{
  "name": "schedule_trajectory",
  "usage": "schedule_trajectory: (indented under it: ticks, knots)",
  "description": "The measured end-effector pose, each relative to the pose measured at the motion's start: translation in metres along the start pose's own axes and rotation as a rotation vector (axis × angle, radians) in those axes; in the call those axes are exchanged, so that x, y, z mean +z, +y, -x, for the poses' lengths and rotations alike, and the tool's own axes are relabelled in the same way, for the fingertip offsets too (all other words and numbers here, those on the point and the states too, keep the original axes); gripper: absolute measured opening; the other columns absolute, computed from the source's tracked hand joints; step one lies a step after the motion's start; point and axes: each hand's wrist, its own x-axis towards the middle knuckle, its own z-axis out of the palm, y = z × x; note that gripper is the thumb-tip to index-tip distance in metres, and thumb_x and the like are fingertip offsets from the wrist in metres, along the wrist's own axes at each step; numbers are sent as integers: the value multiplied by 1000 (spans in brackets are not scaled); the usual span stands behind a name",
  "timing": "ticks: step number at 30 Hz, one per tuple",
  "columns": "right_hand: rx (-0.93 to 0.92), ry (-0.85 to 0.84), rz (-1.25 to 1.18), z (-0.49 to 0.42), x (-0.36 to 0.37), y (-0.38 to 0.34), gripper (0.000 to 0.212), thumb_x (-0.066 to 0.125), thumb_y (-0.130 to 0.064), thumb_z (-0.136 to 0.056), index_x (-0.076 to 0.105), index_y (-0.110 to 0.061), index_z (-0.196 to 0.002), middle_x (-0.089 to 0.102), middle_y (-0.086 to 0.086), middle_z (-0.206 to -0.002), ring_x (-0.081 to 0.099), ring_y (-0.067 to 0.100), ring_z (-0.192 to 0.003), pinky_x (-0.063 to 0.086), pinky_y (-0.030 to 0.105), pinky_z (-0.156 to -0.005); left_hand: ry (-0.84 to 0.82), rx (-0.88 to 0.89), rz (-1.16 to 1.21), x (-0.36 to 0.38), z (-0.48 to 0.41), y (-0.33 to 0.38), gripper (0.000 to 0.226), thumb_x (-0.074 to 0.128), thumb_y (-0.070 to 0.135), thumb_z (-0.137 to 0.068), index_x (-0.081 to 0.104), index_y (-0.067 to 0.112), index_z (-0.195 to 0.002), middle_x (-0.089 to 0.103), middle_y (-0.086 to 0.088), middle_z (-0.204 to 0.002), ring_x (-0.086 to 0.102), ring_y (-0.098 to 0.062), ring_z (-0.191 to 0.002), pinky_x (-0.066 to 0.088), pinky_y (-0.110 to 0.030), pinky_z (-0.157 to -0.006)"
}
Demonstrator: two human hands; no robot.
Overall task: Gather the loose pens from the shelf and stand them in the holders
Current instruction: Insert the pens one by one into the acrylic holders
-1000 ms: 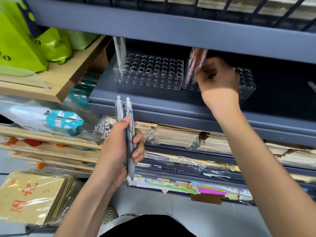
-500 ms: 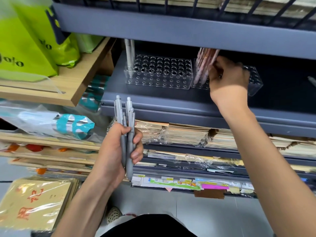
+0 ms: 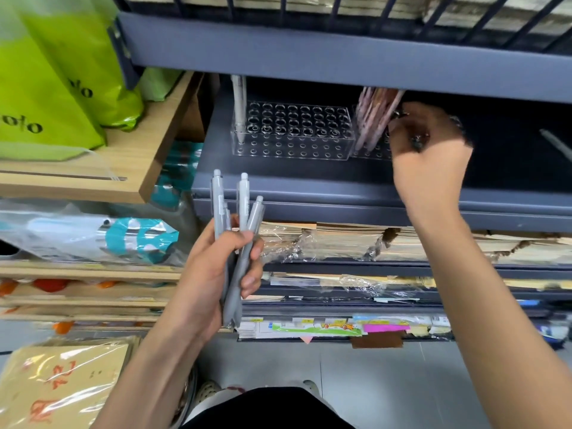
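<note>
My left hand (image 3: 213,274) is shut on three grey pens (image 3: 240,243), held upright below the dark shelf's front lip (image 3: 309,199). On that shelf stands a clear holder (image 3: 294,134) full of holes, with white pens (image 3: 239,103) upright in its left end. Beside it on the right is a second clear holder (image 3: 370,151), mostly hidden. Several pink pens (image 3: 373,116) lean in it. My right hand (image 3: 430,156) reaches into the shelf over this second holder, fingers curled right beside the pink pens; whether it grips one is hidden. One loose grey pen (image 3: 555,144) lies at the far right.
The upper shelf's front beam (image 3: 340,57) hangs low over the holders. Green bags (image 3: 55,88) sit on a wooden shelf (image 3: 93,181) to the left. Wrapped paper stacks (image 3: 340,243) fill the racks below. Grey floor (image 3: 371,382) lies underneath.
The left hand's pens have fanned apart, now showing three tips. The right hand stays at the pink pens, shifted slightly; the view moved closer and leftward.
</note>
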Motion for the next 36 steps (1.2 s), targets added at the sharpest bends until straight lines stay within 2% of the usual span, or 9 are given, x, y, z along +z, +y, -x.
schedule_trajectory:
  ticks: [3,5,9,14,18,21,28,33,36]
  knots:
    - [12,-6,-113,28,-2,-22,16,60,-24,-85,71,-30,-95,69,-17,-80,64,6,-74,53,28,-73,-19,8,29,-1,1,2,19,54,8,-90,40,8,-102,51,-12,-69,39,-17,-41,36,-23,-38]
    - [31,-190,-218,49,1,-39,10,64,-24,-86,71,-31,-87,70,-15,-76,63,2,-70,52,20,-68,-44,10,38,-1,1,3,18,56,8,-89,41,10,-100,55,-12,-70,41,-17,-41,38,-22,-38]
    - [138,-620,-424,83,14,-65,6,71,-21,-86,74,-17,-85,73,-3,-79,62,6,-69,51,21,-65,-93,38,-1,-5,-1,3,18,56,11,-89,45,6,-102,63,-15,-74,43,-17,-42,39,-22,-39]
    - [310,-759,-625,94,27,-73,8,73,-14,-81,72,-8,-85,69,-5,-73,56,1,-59,43,12,-57,-136,70,-47,-15,1,6,21,55,14,-93,49,2,-108,69,-18,-84,47,-17,-42,43,-23,-41]
    - [371,-648,-707,86,28,-75,12,66,-12,-88,70,-3,-94,69,10,-79,59,16,-65,47,25,-57,-130,66,-116,-26,4,9,22,54,23,-93,50,5,-107,72,-17,-89,50,-19,-42,38,-24,-40]
    - [391,-507,-757,78,26,-77,10,62,-11,-92,70,-5,-96,70,8,-78,62,18,-66,51,25,-59,-118,57,-157,-31,6,11,22,53,22,-93,47,6,-106,71,-17,-90,43,-18,-40,33,-27,-41]
    - [347,-698,-793,89,42,-95,12,63,-4,-89,67,-3,-100,71,23,-87,66,19,-67,55,25,-62,-68,90,-159,-40,4,17,34,55,24,-92,46,0,-114,72,-16,-92,45,-17,-41,34,-25,-41]
    - [210,-340,-742,57,47,-103,5,59,-8,-93,62,-10,-96,73,3,-80,71,25,-74,59,34,-73,-62,102,-137,-53,8,24,27,54,26,-96,46,6,-112,72,-18,-96,55,-22,-46,40,-25,-40]
    - [152,-202,-701,41,56,-108,3,59,-8,-93,60,-11,-93,71,3,-80,71,27,-77,59,39,-76,-69,90,-103,-58,10,25,33,55,29,-98,48,2,-115,72,-19,-95,58,-25,-49,45,-28,-43]
